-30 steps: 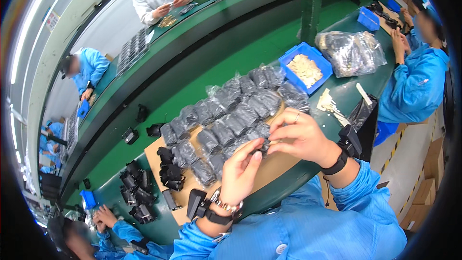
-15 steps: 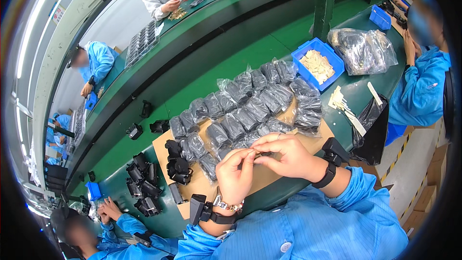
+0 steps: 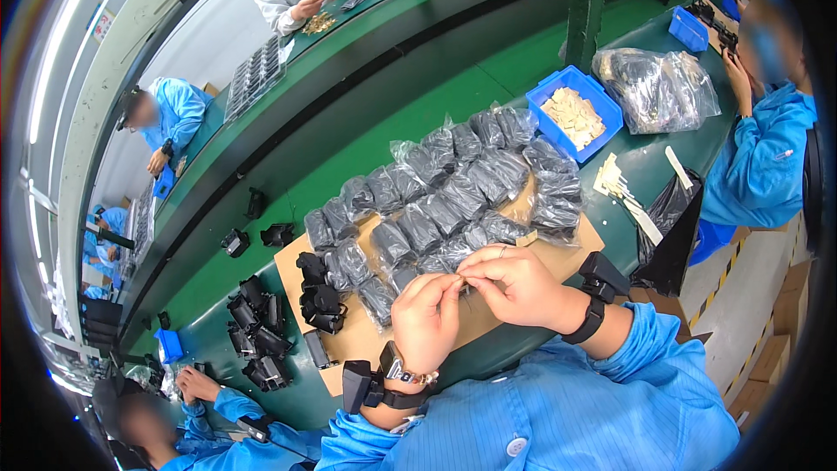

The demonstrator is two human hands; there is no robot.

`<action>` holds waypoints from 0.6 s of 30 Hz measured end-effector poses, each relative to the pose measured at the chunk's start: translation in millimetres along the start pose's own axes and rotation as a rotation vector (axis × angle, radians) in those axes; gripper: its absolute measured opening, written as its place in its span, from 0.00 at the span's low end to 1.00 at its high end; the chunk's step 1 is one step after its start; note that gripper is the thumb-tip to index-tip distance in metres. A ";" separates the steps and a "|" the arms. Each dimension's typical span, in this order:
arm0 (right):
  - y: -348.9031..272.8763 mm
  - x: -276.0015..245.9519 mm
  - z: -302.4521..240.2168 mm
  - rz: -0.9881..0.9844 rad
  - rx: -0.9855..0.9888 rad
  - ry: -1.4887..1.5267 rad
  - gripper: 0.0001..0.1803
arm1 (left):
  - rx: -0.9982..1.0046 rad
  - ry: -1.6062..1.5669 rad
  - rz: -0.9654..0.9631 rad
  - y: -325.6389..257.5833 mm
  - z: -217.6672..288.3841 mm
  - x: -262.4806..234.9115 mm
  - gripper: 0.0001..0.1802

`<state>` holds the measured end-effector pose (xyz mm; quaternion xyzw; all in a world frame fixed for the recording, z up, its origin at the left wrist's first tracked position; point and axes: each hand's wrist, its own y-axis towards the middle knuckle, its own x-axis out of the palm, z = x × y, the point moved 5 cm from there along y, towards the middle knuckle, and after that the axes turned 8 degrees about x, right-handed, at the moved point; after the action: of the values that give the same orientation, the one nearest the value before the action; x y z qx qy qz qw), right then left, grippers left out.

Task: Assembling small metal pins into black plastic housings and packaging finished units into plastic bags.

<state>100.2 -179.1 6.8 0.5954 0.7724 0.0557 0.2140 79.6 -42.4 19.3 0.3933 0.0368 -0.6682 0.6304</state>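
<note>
My left hand (image 3: 425,314) and my right hand (image 3: 514,283) meet fingertip to fingertip above the near edge of a tan cardboard sheet (image 3: 475,324). Both are closed in a pinch around something very small, mostly hidden by the fingers; its kind cannot be made out. Just beyond them, rows of dark parts in clear plastic bags (image 3: 443,214) cover much of the sheet. Unwrapped black plastic parts (image 3: 322,305) stand along the sheet's left side, with a single black piece (image 3: 319,350) below them.
More black parts (image 3: 259,331) are heaped left of the sheet. A blue bin (image 3: 534,98) of small beige pieces, a large clear bag (image 3: 654,92) and pale strips (image 3: 641,218) lie to the right. Several co-workers sit around. Loose black parts (image 3: 234,242) lie on the green belt (image 3: 349,153).
The loose black parts on the green belt have shifted left and slightly nearer. My hands stay pinched together, with the fingertips slightly rearranged. The co-worker at right has raised a black object.
</note>
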 end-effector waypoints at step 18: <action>49.2 -132.3 8.6 0.664 -0.045 -0.584 0.05 | 0.140 0.232 0.242 -32.4 -0.8 -74.4 0.12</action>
<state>174.1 -291.4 50.7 0.7971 0.4451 -0.0325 0.4067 44.0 25.1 46.8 0.5121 0.0151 -0.5386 0.6689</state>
